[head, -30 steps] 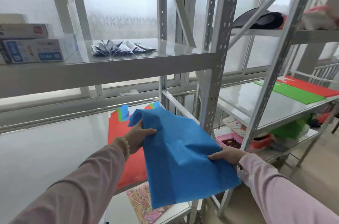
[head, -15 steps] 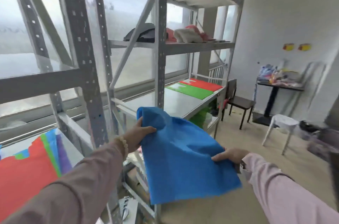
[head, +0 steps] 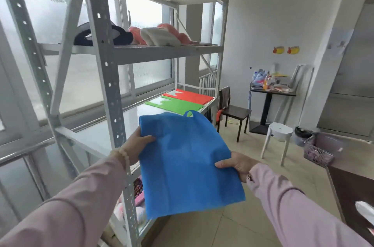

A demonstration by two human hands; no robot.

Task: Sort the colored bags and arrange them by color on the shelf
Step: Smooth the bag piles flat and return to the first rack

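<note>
I hold a flat blue bag [head: 186, 165] in front of me with both hands. My left hand [head: 135, 145] grips its upper left edge, thumb on top. My right hand [head: 236, 164] pinches its right edge. The bag hangs just off the front of the white metal shelf [head: 113, 135]. Farther along that same shelf board lie a green bag [head: 176, 105] and, beyond it, a red bag [head: 190, 95], both flat and side by side.
The shelf above carries a dark cap [head: 105, 36] and pink and white cloth items [head: 159, 36]. A dark chair [head: 232, 111], a white stool [head: 278, 139], a cluttered small table [head: 271, 89] and a purple basket [head: 319, 149] stand on the tiled floor to the right.
My view has swung right from the first shelf unit to the second. Both hands carried the blue bag along, and it now hangs flatter near the green and red bags.
</note>
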